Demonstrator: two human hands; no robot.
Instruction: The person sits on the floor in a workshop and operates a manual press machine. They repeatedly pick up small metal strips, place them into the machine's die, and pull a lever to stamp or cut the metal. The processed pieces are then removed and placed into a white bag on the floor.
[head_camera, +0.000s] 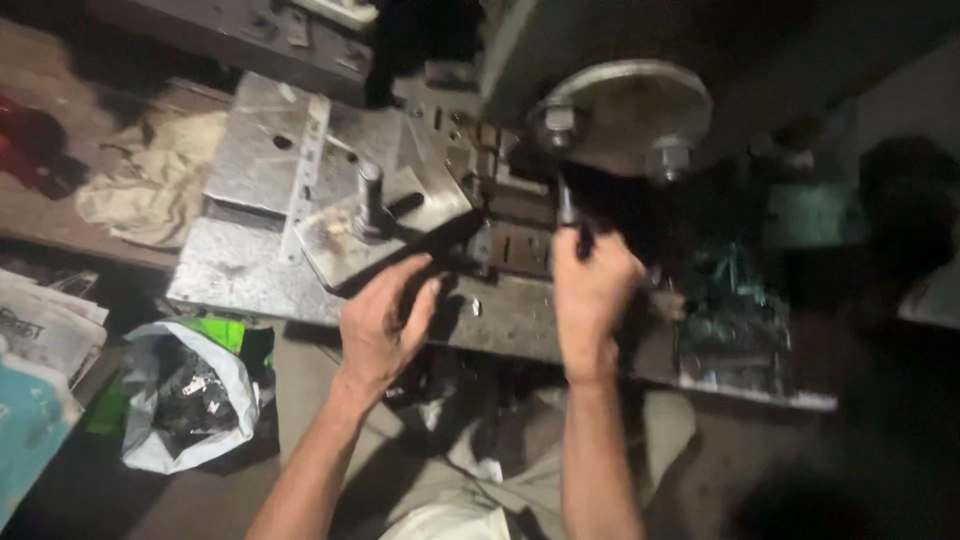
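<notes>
My left hand (385, 325) grips the near end of a long dark flat metal strip (440, 238) that runs up and right across the steel press table (235, 270). My right hand (592, 285) is closed around a thin dark tool or rod (568, 205) that points up toward the die area under a round metal plate (625, 105) with two bolts. The tip of the tool is lost in shadow. An upright steel post (370, 195) stands on a plate just left of the strip.
A crumpled pale rag (155, 180) lies at the left of the table. A white plastic bag of small dark parts (190, 395) sits on the floor lower left, beside papers (40, 330). The right side is dark, with greenish machine parts (735, 300).
</notes>
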